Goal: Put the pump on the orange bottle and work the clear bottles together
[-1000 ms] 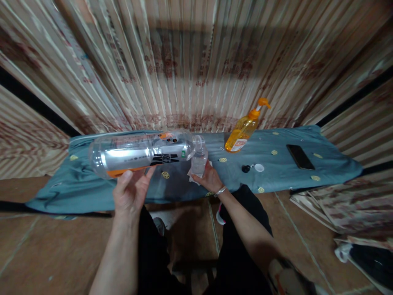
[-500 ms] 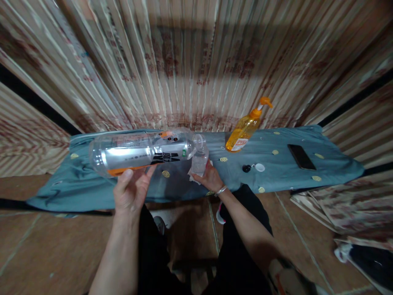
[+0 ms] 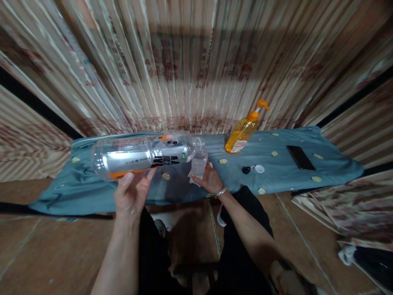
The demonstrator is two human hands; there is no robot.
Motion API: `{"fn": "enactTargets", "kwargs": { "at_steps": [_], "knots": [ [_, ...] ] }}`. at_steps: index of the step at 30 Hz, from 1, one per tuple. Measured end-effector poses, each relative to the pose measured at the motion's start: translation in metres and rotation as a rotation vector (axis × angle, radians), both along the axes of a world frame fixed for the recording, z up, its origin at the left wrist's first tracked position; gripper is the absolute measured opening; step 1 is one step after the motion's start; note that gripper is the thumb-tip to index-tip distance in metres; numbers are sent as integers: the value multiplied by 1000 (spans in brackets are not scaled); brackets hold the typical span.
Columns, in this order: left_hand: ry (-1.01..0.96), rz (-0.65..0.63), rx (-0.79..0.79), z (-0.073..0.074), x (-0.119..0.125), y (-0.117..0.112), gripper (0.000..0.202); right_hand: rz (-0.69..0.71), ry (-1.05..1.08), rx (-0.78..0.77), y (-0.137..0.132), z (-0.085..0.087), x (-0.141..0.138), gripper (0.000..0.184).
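Note:
My left hand (image 3: 132, 189) grips a large clear plastic bottle (image 3: 138, 153) with a silver, orange and black label from below. The bottle lies nearly level, its neck pointing right. Its mouth meets the top of a small clear bottle (image 3: 199, 163), which stands roughly upright. Fingers of my right hand (image 3: 211, 179) are wrapped round the small bottle's lower part. Beneath it shows a bit of white tissue (image 3: 193, 179). Whether liquid is passing between the two mouths I cannot make out.
On the blue-green cloth (image 3: 270, 180) stand an orange pump bottle (image 3: 242, 133) and, to its right, a dark phone (image 3: 301, 157). A black cap (image 3: 246, 169) and a white round lid (image 3: 259, 168) lie nearer me. A striped curtain (image 3: 190, 61) hangs behind.
Almost nothing differs. The view has shifted slightly, and both hands keep the two bottles mouth to mouth in nearly the same pose.

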State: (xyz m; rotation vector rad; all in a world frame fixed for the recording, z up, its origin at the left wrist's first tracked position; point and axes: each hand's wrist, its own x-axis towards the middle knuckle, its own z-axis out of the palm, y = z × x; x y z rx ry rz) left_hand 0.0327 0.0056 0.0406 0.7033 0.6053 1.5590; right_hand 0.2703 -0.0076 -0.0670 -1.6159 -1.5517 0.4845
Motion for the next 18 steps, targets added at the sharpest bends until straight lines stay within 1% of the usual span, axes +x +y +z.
{"fn": "enactTargets", "kwargs": {
  "at_steps": [6,10,18],
  "knots": [
    [-6,11,-15,1,1,-1,36,-1,-30,-1,0,1,-1,70],
    [-2,12,-16,0,1,0,34,-4,-52,21,1,-2,0,67],
    [-25,2,-19,2,1,0,39,6,-23,14,0,0,-1,69]
  ]
}}
